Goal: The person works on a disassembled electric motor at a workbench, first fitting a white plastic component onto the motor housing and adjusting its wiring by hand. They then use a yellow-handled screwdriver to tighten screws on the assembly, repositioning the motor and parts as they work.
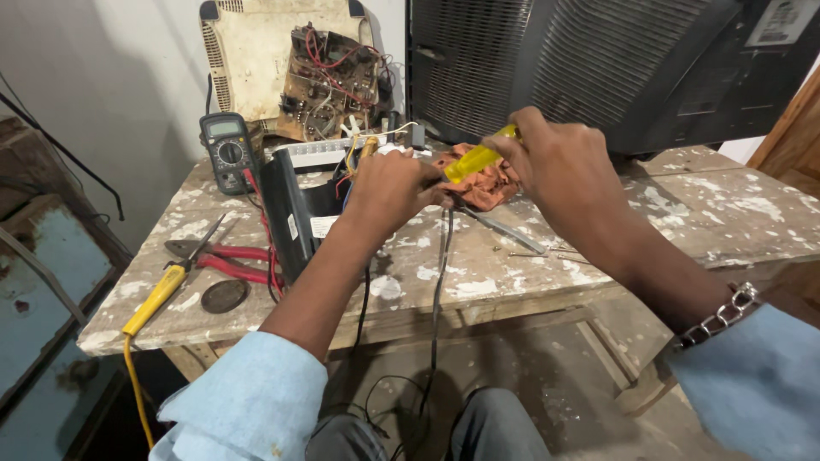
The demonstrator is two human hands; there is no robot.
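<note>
— Near the middle of the frame, the right hand (559, 162) has its grip wrapped tight round a yellow-handled screwdriver (477, 157), and the shaft runs toward a crumpled orange-red part (489, 183) lying on the paint-spattered table (683, 213).

— And the left hand (389, 189)?

— Its grip is pressed together on something at the edge of that part, beside the black case (290, 209); what it pinches I cannot tell, the fingers hide it.

— What worries you?

— I'd judge the tip could slip off and jab the left fingers, since both hands sit so close together. Loose wires (350, 158) lie just above the left hand and could snag.

— Anything else nearby?

— At left, red-handled pliers (226, 258) and a soldering iron (158, 297) near the table edge; its yellow cord hangs down and a knock could drag it off. A multimeter (225, 149) stands at upper left.
</note>
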